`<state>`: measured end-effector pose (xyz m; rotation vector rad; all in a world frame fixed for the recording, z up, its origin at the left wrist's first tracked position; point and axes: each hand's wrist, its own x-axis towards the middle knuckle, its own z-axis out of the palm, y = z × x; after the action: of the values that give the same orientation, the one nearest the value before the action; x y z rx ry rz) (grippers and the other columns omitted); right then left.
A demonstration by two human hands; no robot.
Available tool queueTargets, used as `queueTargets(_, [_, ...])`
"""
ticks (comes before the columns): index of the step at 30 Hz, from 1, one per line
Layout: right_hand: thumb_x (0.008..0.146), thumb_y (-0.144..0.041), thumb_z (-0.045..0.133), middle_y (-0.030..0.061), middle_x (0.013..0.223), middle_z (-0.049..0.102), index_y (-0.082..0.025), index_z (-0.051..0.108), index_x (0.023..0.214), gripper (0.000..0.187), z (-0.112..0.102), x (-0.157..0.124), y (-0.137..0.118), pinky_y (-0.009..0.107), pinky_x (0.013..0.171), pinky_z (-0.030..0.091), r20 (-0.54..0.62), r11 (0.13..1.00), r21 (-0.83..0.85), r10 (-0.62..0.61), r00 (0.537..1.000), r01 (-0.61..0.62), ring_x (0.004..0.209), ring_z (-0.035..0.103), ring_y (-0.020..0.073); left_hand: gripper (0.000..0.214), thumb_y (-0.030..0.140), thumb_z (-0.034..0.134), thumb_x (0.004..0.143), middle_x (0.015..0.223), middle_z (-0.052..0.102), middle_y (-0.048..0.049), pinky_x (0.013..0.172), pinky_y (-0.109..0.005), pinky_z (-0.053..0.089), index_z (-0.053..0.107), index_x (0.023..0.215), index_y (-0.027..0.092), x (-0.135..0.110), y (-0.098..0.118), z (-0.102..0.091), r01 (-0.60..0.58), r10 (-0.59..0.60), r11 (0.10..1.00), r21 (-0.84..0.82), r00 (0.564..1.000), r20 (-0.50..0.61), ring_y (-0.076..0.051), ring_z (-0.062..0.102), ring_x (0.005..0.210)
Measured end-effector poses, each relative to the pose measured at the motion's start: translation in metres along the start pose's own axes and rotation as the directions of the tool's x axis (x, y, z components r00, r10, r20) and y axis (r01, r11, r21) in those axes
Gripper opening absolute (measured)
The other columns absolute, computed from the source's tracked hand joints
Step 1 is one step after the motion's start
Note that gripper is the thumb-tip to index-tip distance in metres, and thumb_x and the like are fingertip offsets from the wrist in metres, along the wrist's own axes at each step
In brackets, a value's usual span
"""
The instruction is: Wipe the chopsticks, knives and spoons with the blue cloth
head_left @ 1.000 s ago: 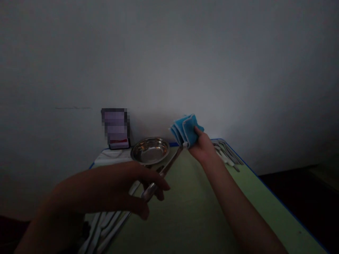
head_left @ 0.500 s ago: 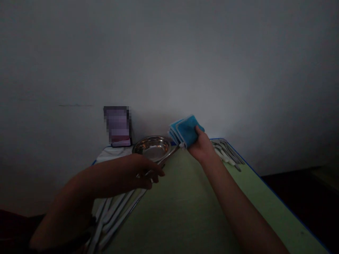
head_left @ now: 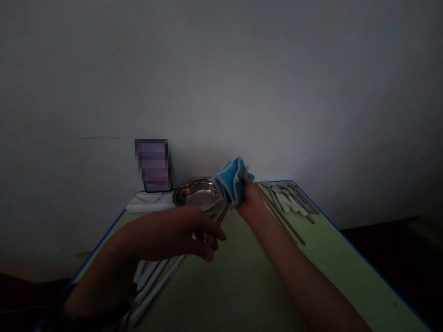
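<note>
My right hand (head_left: 251, 198) is closed on a blue cloth (head_left: 230, 180) with white edging, bunched up above the middle of the table. A thin, shiny piece of cutlery (head_left: 222, 216) slants from my left hand (head_left: 197, 230) up to the cloth. Its upper end is hidden in the folds, so its kind does not show. My left fingers are curled around its lower part. Just behind my left hand lies a round, shallow metal bowl (head_left: 199, 193).
Several long metal utensils (head_left: 155, 281) lie at the left of the green table (head_left: 242, 276). A pair of wooden chopsticks (head_left: 284, 214) and several pieces of cutlery (head_left: 292, 198) lie at the right. A blurred-out phone-like screen (head_left: 154, 163) leans on the wall behind a white cloth-like item (head_left: 143, 202).
The cloth went from folded flat to crumpled around the cutlery's end. My right hand shifted left and slightly down, my left hand slightly right. The chopsticks, hidden before, now show.
</note>
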<state>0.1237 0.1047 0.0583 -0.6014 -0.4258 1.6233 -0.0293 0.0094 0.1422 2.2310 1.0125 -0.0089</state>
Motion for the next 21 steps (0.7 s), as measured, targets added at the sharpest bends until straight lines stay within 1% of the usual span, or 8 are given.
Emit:
queueTargets(3, [0.084, -0.029, 0.05, 0.0015, 0.073, 0.07, -0.016, 0.06, 0.09, 0.018, 0.005, -0.006, 0.005, 0.033, 0.074, 0.054, -0.087, 0.989, -0.015, 0.143, 0.986, -0.145, 0.068, 0.065, 0.0144, 0.028, 0.027, 0.064, 0.079, 0.086, 0.072, 0.0014, 0.068, -0.021, 0.046, 0.065, 0.107, 0.026, -0.001, -0.002, 0.0, 0.032, -0.031, 0.999, 0.015, 0.999, -0.021, -0.015, 0.066, 0.079])
queueTargets(4, [0.083, -0.028, 0.051, 0.0016, 0.074, 0.07, -0.016, 0.06, 0.09, 0.017, 0.007, -0.008, 0.003, 0.034, 0.074, 0.054, -0.102, 0.986, -0.014, 0.162, 0.981, -0.165, 0.067, 0.065, 0.0146, 0.027, 0.027, 0.064, 0.079, 0.085, 0.072, 0.0014, 0.067, -0.021, 0.046, 0.066, 0.106, 0.026, -0.001, -0.002, 0.0, 0.04, -0.039, 0.999, 0.028, 0.999, -0.025, -0.015, 0.066, 0.078])
queueTargets(7, [0.081, -0.025, 0.051, 0.0001, 0.069, 0.069, -0.017, 0.061, 0.09, 0.015, 0.013, -0.012, -0.01, 0.035, 0.073, 0.054, -0.144, 0.983, 0.001, 0.179, 0.973, -0.181, 0.064, 0.064, 0.0146, 0.026, 0.025, 0.066, 0.076, 0.081, 0.072, 0.0023, 0.065, -0.021, 0.046, 0.068, 0.102, 0.026, -0.005, -0.001, 0.0, 0.057, -0.057, 0.997, 0.045, 0.998, -0.004, -0.015, 0.066, 0.075])
queueTargets(10, [0.084, -0.027, 0.046, -0.0011, 0.064, 0.068, -0.018, 0.062, 0.086, 0.019, 0.014, -0.012, -0.029, 0.033, 0.072, 0.054, -0.154, 0.991, 0.034, 0.13, 0.979, -0.126, 0.061, 0.064, 0.0144, 0.025, 0.022, 0.067, 0.075, 0.083, 0.072, 0.0032, 0.068, -0.021, 0.047, 0.069, 0.1, 0.026, -0.009, -0.002, -0.001, 0.057, -0.058, 0.998, 0.035, 0.998, 0.016, -0.015, 0.066, 0.079])
queueTargets(14, [0.089, -0.027, 0.035, -0.0037, 0.059, 0.067, -0.02, 0.064, 0.086, 0.029, 0.009, -0.008, -0.05, 0.028, 0.067, 0.054, -0.065, 0.995, 0.097, -0.008, 0.998, 0.014, 0.056, 0.062, 0.0121, 0.027, 0.017, 0.063, 0.077, 0.093, 0.072, 0.0028, 0.073, -0.021, 0.047, 0.067, 0.102, 0.026, -0.01, -0.01, -0.001, 0.046, -0.043, 0.998, 0.049, 0.998, -0.042, -0.015, 0.065, 0.084])
queueTargets(16, [0.09, -0.026, 0.034, -0.0057, 0.052, 0.062, -0.021, 0.063, 0.088, 0.03, 0.008, -0.009, -0.055, 0.024, 0.058, 0.052, -0.008, 0.99, 0.123, -0.062, 0.998, 0.062, 0.05, 0.058, 0.0103, 0.03, 0.015, 0.062, 0.078, 0.096, 0.071, 0.0035, 0.074, -0.021, 0.048, 0.066, 0.105, 0.027, -0.011, -0.01, -0.002, 0.022, -0.02, 0.999, 0.04, 0.999, -0.035, -0.014, 0.065, 0.085])
queueTargets(19, [0.088, -0.034, 0.039, -0.0078, 0.042, 0.051, -0.021, 0.063, 0.081, 0.028, 0.01, -0.015, -0.056, 0.017, 0.042, 0.042, 0.089, 0.992, 0.111, -0.077, 0.993, 0.067, 0.038, 0.048, 0.0074, 0.031, 0.018, 0.065, 0.078, 0.098, 0.071, 0.0044, 0.075, -0.021, 0.047, 0.065, 0.107, 0.029, -0.014, -0.001, -0.005, -0.013, 0.013, 1.0, 0.019, 1.0, 0.012, -0.014, 0.064, 0.086])
queueTargets(21, [0.085, -0.042, 0.042, -0.0086, 0.039, 0.044, -0.02, 0.06, 0.071, 0.032, 0.012, -0.018, -0.053, 0.015, 0.038, 0.036, 0.145, 0.992, 0.11, -0.07, 0.987, 0.054, 0.035, 0.041, 0.0049, 0.03, 0.022, 0.069, 0.075, 0.096, 0.072, 0.0047, 0.074, -0.02, 0.047, 0.067, 0.105, 0.029, -0.017, 0.009, -0.006, -0.017, 0.017, 1.0, 0.004, 0.999, 0.043, -0.014, 0.065, 0.086])
